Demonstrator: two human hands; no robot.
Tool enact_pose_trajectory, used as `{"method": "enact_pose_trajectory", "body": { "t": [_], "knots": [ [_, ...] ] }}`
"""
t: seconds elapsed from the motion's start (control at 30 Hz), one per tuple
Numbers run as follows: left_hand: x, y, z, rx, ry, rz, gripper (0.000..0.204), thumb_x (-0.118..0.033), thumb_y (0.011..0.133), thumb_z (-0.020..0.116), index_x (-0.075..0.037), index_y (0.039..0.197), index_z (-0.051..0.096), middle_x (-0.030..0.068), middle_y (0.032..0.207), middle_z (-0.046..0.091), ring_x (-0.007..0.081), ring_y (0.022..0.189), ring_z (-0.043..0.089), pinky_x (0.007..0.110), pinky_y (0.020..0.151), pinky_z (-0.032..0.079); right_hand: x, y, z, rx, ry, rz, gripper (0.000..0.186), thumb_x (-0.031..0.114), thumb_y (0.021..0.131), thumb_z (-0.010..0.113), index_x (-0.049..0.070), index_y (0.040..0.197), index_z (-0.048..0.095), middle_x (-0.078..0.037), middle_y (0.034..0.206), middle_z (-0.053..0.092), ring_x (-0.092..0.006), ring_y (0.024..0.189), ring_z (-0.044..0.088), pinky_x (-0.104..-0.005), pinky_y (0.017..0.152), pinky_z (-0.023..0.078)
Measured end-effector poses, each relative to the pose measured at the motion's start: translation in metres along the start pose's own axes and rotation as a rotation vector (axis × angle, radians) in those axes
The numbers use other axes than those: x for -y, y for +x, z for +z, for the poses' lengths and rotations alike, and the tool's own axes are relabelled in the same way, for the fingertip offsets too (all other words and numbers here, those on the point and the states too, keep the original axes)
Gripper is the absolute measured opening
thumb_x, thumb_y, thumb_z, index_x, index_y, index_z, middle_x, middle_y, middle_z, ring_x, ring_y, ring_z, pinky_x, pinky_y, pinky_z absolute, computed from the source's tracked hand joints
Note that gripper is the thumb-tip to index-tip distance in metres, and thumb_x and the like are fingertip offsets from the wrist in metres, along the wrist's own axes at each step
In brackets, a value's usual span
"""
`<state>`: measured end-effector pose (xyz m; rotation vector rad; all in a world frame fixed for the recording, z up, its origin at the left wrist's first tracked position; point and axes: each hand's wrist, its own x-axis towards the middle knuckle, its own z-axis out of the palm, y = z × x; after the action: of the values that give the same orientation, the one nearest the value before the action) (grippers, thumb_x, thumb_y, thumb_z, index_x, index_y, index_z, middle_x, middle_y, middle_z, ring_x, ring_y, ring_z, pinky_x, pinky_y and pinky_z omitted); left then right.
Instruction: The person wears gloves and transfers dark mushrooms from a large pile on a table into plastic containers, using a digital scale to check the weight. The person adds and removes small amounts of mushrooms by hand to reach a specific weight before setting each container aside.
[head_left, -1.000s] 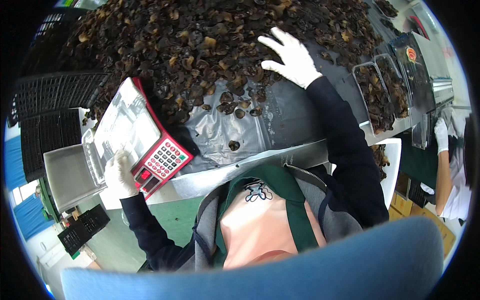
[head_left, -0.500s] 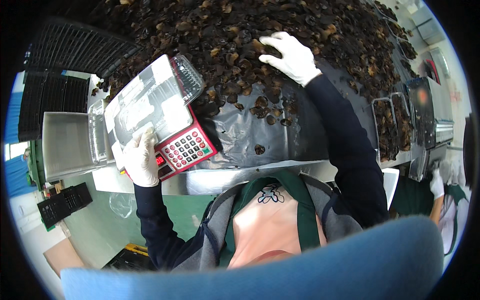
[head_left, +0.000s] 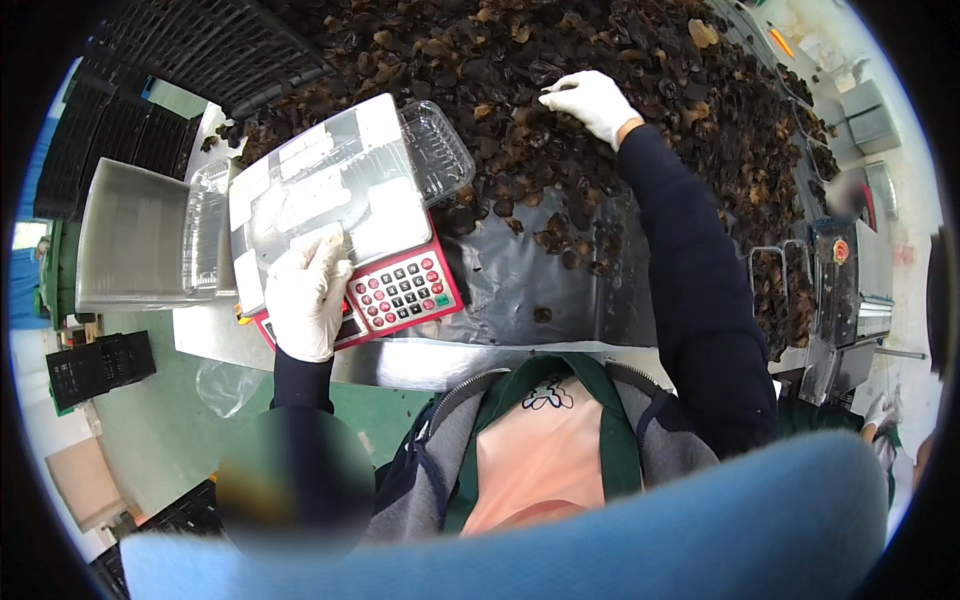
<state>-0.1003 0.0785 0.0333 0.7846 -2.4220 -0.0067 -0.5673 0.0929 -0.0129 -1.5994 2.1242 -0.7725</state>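
At the far left a metal tray (head_left: pixel 135 240) sits on the desk (head_left: pixel 560 290), its outer end bent by the lens and its inside too washed out to read. Just beside it stands a red scale (head_left: pixel 400 290) whose pan carries a clear plastic box (head_left: pixel 330 190); glare on the plastic hides what lies within. The left hand (head_left: pixel 307 297), in a white glove, lies flat with fingers loosely spread over the scale's front edge, covering its display. Further right, a heap of dark dried mushrooms (head_left: pixel 620 110) covers the desk and runs out of view at the top. The right hand (head_left: pixel 592 100), gloved too, rests on the heap with fingers curled; whether it pinches any pieces cannot be told.
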Motion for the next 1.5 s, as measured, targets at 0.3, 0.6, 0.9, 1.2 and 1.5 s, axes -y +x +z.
{"method": "enact_pose_trajectory", "body": {
  "t": [0.3, 0.6, 0.9, 1.2, 1.5],
  "knots": [
    [0.056, -0.001, -0.013, -0.012, -0.197, -0.383, 0.042, -0.019, 0.095, 0.068, -0.004, 0.134, 0.064, 0.0201, 0.129, 0.065, 0.0332, 0.117, 0.063, 0.040, 0.104, 0.049, 0.034, -0.011, -0.034, 0.276, 1.398, 0.017, 0.039, 0.019, 0.106, 0.053, 0.000, 0.139, 0.060, -0.008, 0.137, 0.065, -0.0180, 0.121, 0.063, -0.0287, 0.105, 0.050],
    [0.056, 0.018, -0.014, 0.034, -0.201, -0.338, 0.080, -0.039, 0.083, 0.082, -0.001, 0.146, 0.051, 0.0225, 0.136, 0.063, 0.0311, 0.122, 0.066, 0.036, 0.105, 0.050, 0.183, 0.035, 0.018, 0.490, 0.617, -0.160, 0.032, 0.027, 0.094, 0.077, 0.006, 0.118, 0.073, -0.003, 0.104, 0.072, -0.0092, 0.092, 0.064, -0.0256, 0.081, 0.052],
    [0.045, 0.044, 0.004, 0.165, -0.507, -0.239, 0.109, -0.050, 0.068, 0.090, 0.005, 0.149, 0.042, 0.0259, 0.136, 0.058, 0.0398, 0.128, 0.054, 0.047, 0.110, 0.042, 0.238, 0.003, 0.074, 0.437, -0.014, -0.862, 0.084, 0.049, 0.073, 0.084, 0.012, 0.143, 0.055, -0.019, 0.144, 0.056, -0.0355, 0.130, 0.055, -0.0423, 0.111, 0.044],
    [0.051, 0.030, 0.000, 0.140, -0.512, -0.370, 0.110, -0.043, 0.070, 0.090, 0.004, 0.154, 0.036, 0.0253, 0.139, 0.056, 0.0359, 0.127, 0.054, 0.043, 0.109, 0.045, 0.172, -0.019, 0.058, 0.225, 0.129, -0.863, 0.061, 0.018, 0.085, 0.078, 0.018, 0.142, 0.056, -0.011, 0.138, 0.062, -0.0312, 0.126, 0.058, -0.0419, 0.108, 0.046],
    [0.028, 0.064, 0.006, 0.292, -0.063, -0.072, 0.074, -0.042, 0.095, 0.066, -0.002, 0.152, 0.042, 0.0233, 0.151, 0.049, 0.0390, 0.140, 0.046, 0.045, 0.118, 0.035, 0.142, -0.024, 0.020, 0.066, 0.649, -0.634, 0.050, 0.038, 0.099, 0.067, 0.014, 0.142, 0.060, -0.014, 0.148, 0.055, -0.0275, 0.139, 0.050, -0.0379, 0.117, 0.038]
  ]
}}
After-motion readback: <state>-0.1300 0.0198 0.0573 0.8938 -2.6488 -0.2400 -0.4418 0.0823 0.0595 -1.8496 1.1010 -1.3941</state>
